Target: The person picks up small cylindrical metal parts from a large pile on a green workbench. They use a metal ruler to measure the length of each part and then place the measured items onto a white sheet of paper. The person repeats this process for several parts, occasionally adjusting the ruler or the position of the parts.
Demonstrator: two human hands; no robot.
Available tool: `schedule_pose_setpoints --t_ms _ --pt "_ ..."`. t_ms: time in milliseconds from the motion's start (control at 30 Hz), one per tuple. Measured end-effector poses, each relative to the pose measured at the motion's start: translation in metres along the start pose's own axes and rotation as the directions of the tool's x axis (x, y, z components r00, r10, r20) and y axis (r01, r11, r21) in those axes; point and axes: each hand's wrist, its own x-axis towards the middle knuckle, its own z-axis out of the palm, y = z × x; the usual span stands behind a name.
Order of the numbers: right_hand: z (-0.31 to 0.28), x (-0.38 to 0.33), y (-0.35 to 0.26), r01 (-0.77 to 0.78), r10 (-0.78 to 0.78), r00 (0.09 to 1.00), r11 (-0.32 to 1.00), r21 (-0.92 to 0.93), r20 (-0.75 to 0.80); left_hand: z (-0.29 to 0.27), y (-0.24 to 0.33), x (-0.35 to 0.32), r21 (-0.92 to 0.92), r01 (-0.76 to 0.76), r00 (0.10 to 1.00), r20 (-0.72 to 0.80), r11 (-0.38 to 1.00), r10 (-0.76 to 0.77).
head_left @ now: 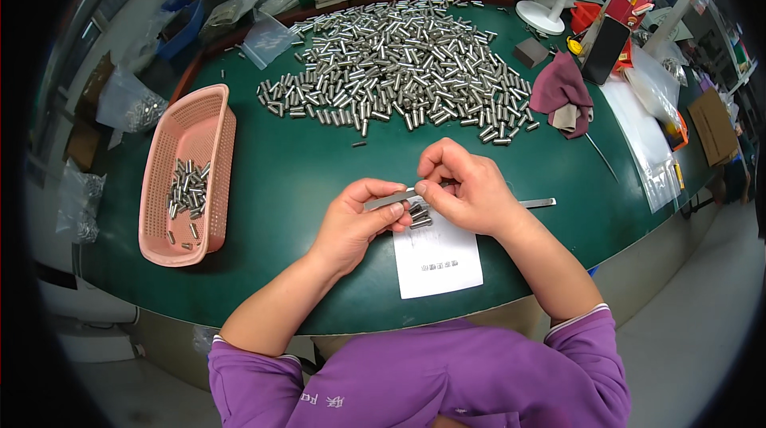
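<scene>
My left hand (361, 219) is closed, its thumb and fingers pinching a flat grey metal strip (384, 201). Close by, my right hand (471, 191) is closed too, fingertips pinched at the strip's far end; whatever small thing they hold there is hidden. Under my hands lies a sheet of white paper (440, 276) with small dark print. Several short metal pins (420, 220) rest on it beside my left fingers. A narrow, shiny metal bar (539, 203) sticks out to the right from behind my right wrist. Beyond my hands spreads a large heap of silvery metal pins (399, 69).
At left stands a pink plastic basket (226, 169) with loose pins (190, 187) inside. A maroon cloth (561, 86), a grey block (531, 52) and a white fan (550, 16) are at far right. A clear plastic bag (268, 39) borders the heap's left. The green table (319, 310) ends before my body.
</scene>
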Motion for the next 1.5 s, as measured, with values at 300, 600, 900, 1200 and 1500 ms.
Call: schedule_pose_setpoints --t_ms 300,600,900,1200,1500 --pt "-0.003 -0.002 0.005 -0.103 0.104 0.994 0.993 0.056 -0.027 0.002 -0.001 -0.001 0.023 -0.016 1.000 0.022 1.000 0.015" --pt "-0.020 -0.003 0.005 -0.266 0.265 0.964 0.961 0.073 0.028 0.001 0.000 0.000 -0.003 -0.034 0.999 -0.020 0.999 0.034" --pt "-0.018 -0.005 0.006 -0.084 0.084 0.996 0.996 0.037 -0.007 -0.002 0.001 -0.003 -0.024 -0.045 0.998 0.045 0.999 0.046" --pt "-0.031 -0.006 0.020 -0.171 0.172 0.984 0.985 0.015 -0.041 -0.005 0.003 -0.002 -0.040 -0.048 0.998 0.039 0.998 0.050" --pt "-0.005 -0.001 0.003 -0.128 0.127 0.991 0.991 0.041 0.041 -0.001 0.002 0.000 0.002 -0.035 0.999 0.037 0.999 0.035"
